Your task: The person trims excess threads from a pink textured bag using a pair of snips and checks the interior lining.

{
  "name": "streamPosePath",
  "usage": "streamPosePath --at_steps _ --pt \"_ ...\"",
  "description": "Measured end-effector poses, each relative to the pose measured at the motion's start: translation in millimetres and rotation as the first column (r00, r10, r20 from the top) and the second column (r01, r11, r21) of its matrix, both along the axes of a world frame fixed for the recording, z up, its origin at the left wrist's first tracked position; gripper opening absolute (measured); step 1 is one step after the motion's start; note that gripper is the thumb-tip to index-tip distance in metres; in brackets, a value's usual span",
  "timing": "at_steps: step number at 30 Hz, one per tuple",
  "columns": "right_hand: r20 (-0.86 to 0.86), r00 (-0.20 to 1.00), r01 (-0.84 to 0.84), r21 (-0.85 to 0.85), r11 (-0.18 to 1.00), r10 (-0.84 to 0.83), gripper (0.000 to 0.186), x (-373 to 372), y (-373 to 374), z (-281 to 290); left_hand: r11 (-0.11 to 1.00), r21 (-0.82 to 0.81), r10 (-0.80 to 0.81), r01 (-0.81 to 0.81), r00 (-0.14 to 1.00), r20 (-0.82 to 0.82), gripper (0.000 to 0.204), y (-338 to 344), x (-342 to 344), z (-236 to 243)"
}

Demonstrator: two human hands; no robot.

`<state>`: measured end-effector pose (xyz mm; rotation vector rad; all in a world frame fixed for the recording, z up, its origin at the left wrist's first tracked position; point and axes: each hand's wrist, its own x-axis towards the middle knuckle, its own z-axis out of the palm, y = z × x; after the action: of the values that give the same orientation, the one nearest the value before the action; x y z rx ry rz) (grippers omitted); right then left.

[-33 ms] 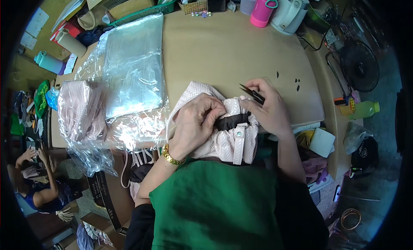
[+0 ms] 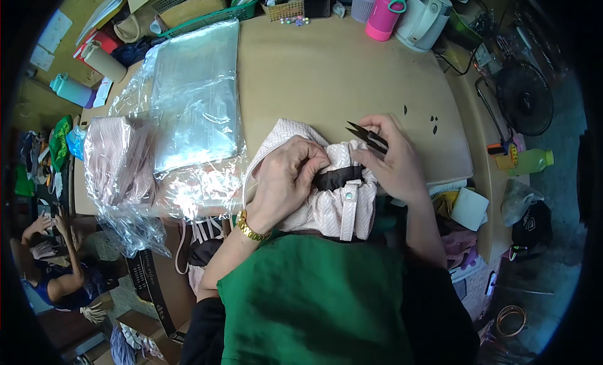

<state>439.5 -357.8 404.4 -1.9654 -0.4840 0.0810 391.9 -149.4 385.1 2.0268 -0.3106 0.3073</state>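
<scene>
A pale pink bag (image 2: 301,213) of textured, gathered fabric lies in front of me at the table's near edge. It has a black band (image 2: 337,178) across it and a short strap (image 2: 349,208) with a round snap. My left hand (image 2: 286,176) is closed on the bag, thumb and forefinger pinching at the left end of the black band. My right hand (image 2: 397,161) grips black thread snips (image 2: 369,137), blades parted and pointing up and left. Its fingertips are at the bag's upper right edge. Whatever lies inside the left pinch is hidden.
Clear plastic bags (image 2: 198,95) lie stacked on the left, beside a wrapped pink bag (image 2: 119,161). A pink bottle (image 2: 382,18) and a white kettle (image 2: 424,19) stand at the back. Small dark scraps (image 2: 433,123) dot the right side. Another person (image 2: 59,271) sits at far left.
The snips' blades have spread a little wider and their tips have shifted slightly left. My left hand and the bag look unmoved.
</scene>
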Motion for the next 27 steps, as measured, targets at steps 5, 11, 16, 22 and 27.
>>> streamPosePath --at_steps 5,11,16,22,27 --pt "0.272 0.954 0.021 -0.471 0.882 0.123 0.022 -26 0 37 0.999 -0.027 0.031 -0.033 0.998 -0.055 0.008 -2 -1 2" --pt "0.375 0.904 0.093 -0.638 0.764 0.203 0.025 -38 16 54 0.998 -0.046 0.033 -0.035 0.999 -0.029 0.008 -5 -3 7" --pt "0.435 0.867 0.13 -0.668 0.732 0.243 0.027 -41 25 58 0.998 -0.066 0.018 -0.016 1.0 0.016 0.009 -6 -2 6" --pt "0.34 0.931 0.095 -0.581 0.809 0.135 0.031 -31 21 59 0.944 -0.287 0.178 -0.163 0.984 0.029 0.006 16 -4 -5" --pt "0.324 0.942 -0.015 -0.226 0.974 0.089 0.046 13 11 33 0.904 -0.115 0.428 -0.412 0.873 0.234 0.015 59 -18 8"
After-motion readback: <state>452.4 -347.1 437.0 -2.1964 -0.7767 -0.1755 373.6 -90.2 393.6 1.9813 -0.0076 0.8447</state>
